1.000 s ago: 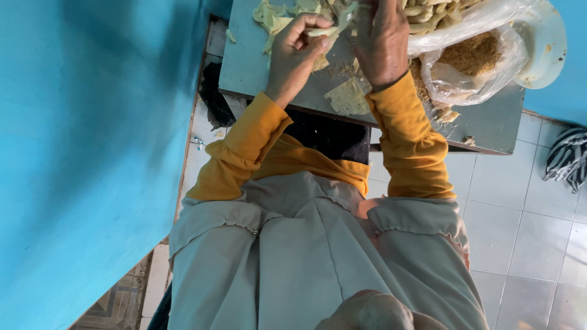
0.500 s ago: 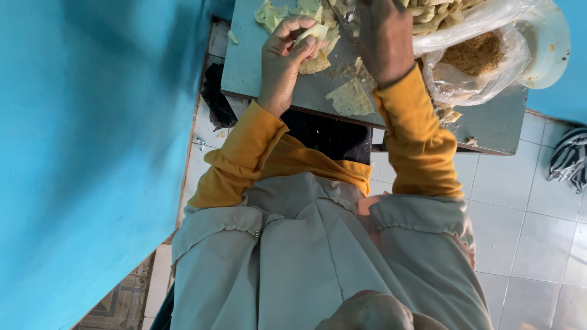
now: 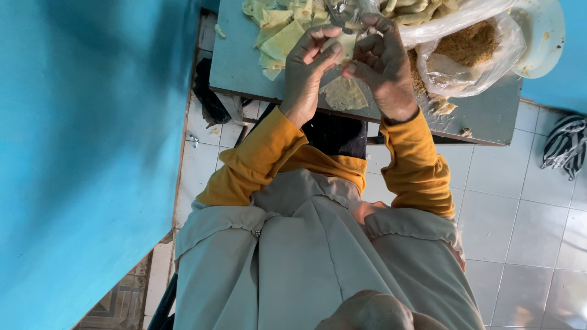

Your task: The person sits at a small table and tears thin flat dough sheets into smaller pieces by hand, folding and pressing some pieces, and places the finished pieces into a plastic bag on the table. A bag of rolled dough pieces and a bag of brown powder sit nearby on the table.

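Observation:
My left hand and my right hand meet above the near edge of a grey table. Between their fingertips they pinch a small pale yellow dough wrapper, both sets of fingers closed on it. Another flat wrapper lies on the table right under my hands. A loose pile of the same pale wrappers lies just beyond my left hand. I wear orange sleeves over a grey garment.
A clear plastic bag of brown crumbly filling sits right of my right hand, beside a white plate. A second clear bag of rolled pieces lies behind. A blue wall runs along the left. A striped cloth lies on the tiled floor.
My left hand has come away from the wrapper pile towards my right hand. Both hands now hold one wrapper together, closer to the table's near edge.

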Available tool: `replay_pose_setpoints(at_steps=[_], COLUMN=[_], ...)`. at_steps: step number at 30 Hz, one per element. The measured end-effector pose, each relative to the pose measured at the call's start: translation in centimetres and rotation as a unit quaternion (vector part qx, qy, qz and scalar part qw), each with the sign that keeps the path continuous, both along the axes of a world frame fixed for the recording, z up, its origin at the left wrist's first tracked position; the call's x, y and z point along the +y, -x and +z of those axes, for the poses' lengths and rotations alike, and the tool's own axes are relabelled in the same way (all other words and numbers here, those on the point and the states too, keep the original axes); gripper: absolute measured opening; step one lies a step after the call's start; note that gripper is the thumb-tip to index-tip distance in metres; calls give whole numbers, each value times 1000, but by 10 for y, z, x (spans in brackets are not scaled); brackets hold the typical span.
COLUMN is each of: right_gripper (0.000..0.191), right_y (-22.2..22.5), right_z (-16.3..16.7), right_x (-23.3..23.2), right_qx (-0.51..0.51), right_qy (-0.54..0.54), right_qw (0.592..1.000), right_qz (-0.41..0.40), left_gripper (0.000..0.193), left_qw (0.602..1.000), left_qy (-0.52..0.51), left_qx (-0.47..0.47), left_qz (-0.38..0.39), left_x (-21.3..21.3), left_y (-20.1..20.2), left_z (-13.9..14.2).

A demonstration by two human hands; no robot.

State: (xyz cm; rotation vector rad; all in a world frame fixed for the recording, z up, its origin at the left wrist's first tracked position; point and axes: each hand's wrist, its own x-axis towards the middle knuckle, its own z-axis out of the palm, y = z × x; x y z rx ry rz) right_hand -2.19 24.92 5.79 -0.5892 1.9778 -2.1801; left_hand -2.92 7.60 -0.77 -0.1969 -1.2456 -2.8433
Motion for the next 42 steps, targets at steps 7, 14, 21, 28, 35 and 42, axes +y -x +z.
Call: replay_pose_setpoints(at_steps=[7, 14, 21, 28, 35, 42], right_gripper=[65, 67, 69, 68, 68, 24], right_y=[-13, -36, -46, -49, -57, -55], right_z=[-10, -25, -23, -22, -22, -10], right_x=[22, 31, 24, 20, 15, 80], right_qx=[-18, 52, 76, 96, 114, 221], right_qy=[-58, -358, -380, -375, -384, -486], right_qw=[998, 931, 918, 919, 912, 825], right_qz=[-11, -53, -80, -70, -87, -188], left_gripper=[17, 21, 16, 10, 11, 19], left_qw=[991, 787, 685, 681, 652, 650], left_qy=[127, 549, 627, 630, 638, 607], left_qx=[49, 230, 358, 366, 400, 445], left_qz=[6, 160, 96, 70, 93, 103], left_x=[-2, -36, -53, -54, -55, -60], left_y=[-11, -46, -53, -53, -50, -48], left_z=[-12, 7, 14, 6, 6, -6])
